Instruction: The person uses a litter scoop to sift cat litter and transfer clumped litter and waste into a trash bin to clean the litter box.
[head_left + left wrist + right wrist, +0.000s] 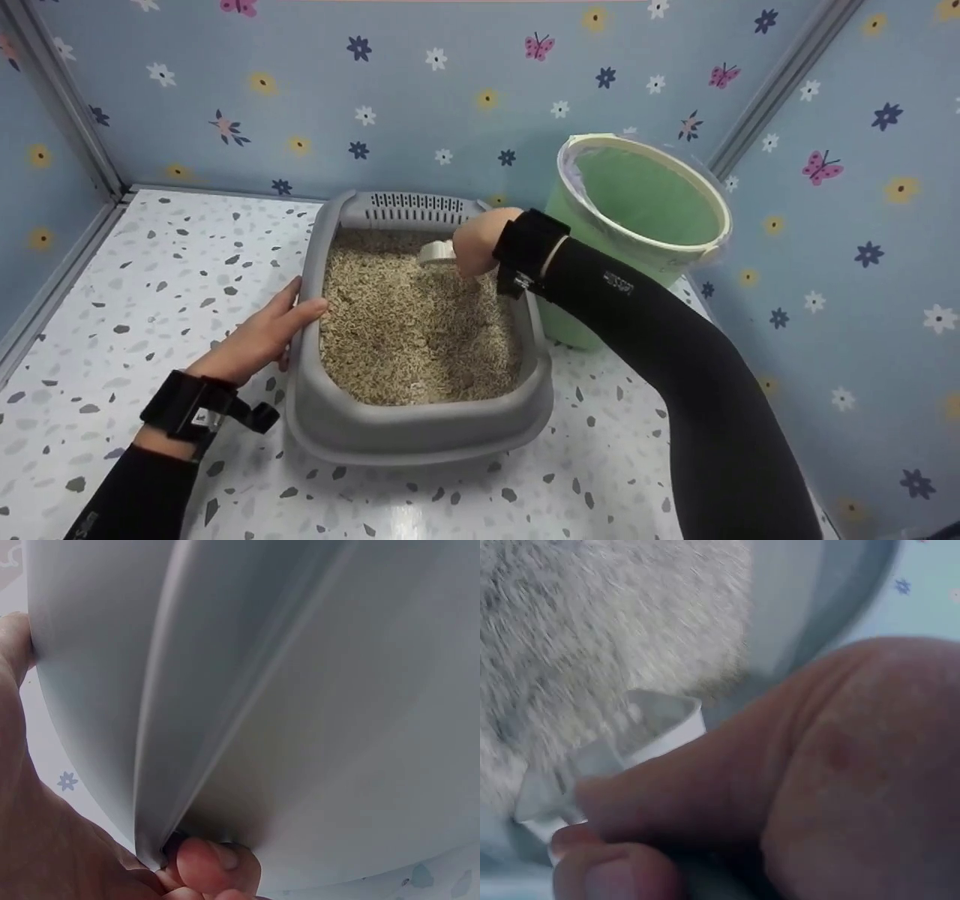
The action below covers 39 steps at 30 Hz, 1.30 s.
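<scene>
A grey litter box (420, 435) full of tan pellet litter (390, 315) stands on the speckled surface. My left hand (259, 337) grips its left rim, thumb over the edge; in the left wrist view curled fingers (214, 866) hook under the grey rim (202, 705). Over the far part of the litter, my right hand (484, 240) holds a white litter scoop (437, 253) by its handle. The right wrist view shows the slotted scoop head (656, 724) at the litter near the box wall, thumb and fingers round the handle; the palm hides the rest.
A pale green bin (641, 195) with a clear liner stands right of the box, close behind my right forearm. Flower-patterned panels (450, 97) enclose the back and sides. White speckled surface (187, 270) extends left and in front of the box.
</scene>
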{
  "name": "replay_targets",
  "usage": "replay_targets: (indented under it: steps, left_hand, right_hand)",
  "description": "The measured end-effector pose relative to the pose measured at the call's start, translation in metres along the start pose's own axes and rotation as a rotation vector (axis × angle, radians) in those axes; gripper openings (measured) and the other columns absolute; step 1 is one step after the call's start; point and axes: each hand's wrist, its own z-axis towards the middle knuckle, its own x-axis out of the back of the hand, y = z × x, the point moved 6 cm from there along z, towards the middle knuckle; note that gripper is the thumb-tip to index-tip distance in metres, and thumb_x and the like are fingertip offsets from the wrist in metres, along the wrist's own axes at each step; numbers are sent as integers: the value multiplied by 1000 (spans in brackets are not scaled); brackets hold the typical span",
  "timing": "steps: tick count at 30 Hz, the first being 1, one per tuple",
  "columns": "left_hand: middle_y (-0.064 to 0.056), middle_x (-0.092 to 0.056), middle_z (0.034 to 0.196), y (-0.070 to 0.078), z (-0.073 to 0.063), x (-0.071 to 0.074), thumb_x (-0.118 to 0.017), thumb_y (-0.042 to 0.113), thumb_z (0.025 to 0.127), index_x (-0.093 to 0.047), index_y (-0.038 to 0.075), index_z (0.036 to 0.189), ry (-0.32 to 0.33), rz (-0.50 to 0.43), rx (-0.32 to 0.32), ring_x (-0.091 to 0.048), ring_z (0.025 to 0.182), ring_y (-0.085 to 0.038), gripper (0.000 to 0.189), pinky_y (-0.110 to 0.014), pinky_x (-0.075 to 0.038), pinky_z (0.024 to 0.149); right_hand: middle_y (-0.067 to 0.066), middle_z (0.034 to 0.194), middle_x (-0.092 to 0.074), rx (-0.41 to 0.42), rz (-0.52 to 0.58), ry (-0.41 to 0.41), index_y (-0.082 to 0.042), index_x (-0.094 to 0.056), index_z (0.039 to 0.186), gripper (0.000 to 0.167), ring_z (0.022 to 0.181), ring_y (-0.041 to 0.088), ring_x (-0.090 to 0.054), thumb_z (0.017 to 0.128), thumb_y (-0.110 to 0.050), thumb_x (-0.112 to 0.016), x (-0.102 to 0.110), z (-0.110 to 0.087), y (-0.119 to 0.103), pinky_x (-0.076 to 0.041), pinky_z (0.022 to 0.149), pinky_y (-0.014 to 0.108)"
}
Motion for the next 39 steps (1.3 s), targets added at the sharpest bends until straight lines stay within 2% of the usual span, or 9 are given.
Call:
replay_targets:
  steps: [4,9,13,17,22,25,32,36,39]
  left_hand:
    - [-37,-43,156,-2,0,2,-45,63,114,12,19,179,-4,-8,1,-59,87,-28,97,-37,-56,65]
    - [-35,-46,147,-4,0,0,-45,63,114,12,19,179,-10,-21,6,-58,84,-26,97,-36,-55,64]
    - [-39,-39,158,-4,-1,0,-46,63,114,12,19,179,-5,-19,8,-60,94,-31,98,-38,-57,71]
    - [-39,-29,168,-3,-3,-2,-46,64,114,11,20,179,-2,-12,4,-59,110,-39,97,-38,-56,78]
    - [-36,-46,149,-2,-2,-4,-46,64,114,10,23,179,-12,-20,4,-60,98,-35,95,-36,-54,71]
    - [-32,-51,141,-1,-2,-2,-46,65,114,10,22,179,-6,-10,15,-59,88,-30,97,-37,-56,69]
    - [-31,-51,143,-3,1,1,-44,65,114,13,19,178,-12,2,26,-57,83,-26,97,-37,-56,66]
    - [-24,-58,124,-4,3,-1,-44,63,114,14,16,178,-14,-15,20,-56,74,-21,98,-33,-53,60]
    - [-27,-57,129,-4,4,-2,-44,62,115,14,15,178,-15,-20,21,-56,74,-21,98,-32,-52,59]
  right_hand:
    - [-3,72,-20,-84,180,97,-18,-34,69,42,65,13,-12,108,-3,-43,8,5,7,-20,62,33]
    - [-1,76,-26,-6,146,156,-15,-41,78,37,66,14,-18,115,-10,-43,-2,32,-6,-24,66,34]
    - [8,89,-51,-23,112,286,2,-63,124,28,69,19,-42,118,-15,-41,-13,56,-14,-40,68,37]
    - [20,109,-69,-95,117,392,12,-44,162,51,85,30,-67,120,-19,-42,-25,72,-14,-61,78,44]
    - [9,80,-58,-168,64,394,-1,-75,116,35,67,23,-56,120,-22,-47,-37,80,-9,-59,66,42]
    - [3,73,-49,-228,73,340,-12,-67,85,40,62,17,-44,119,-24,-52,-39,79,-4,-47,60,39]
    - [3,83,-48,-248,194,126,-15,-58,82,35,71,18,-41,117,-20,-54,-35,62,6,-37,66,36]
    - [0,77,-29,-126,180,-9,-16,-39,75,42,69,15,-22,115,-10,-49,-29,46,10,-23,66,32]
    - [-3,71,-18,-19,85,-61,-17,-28,72,45,66,13,-13,110,1,-43,-27,31,12,-18,63,29]
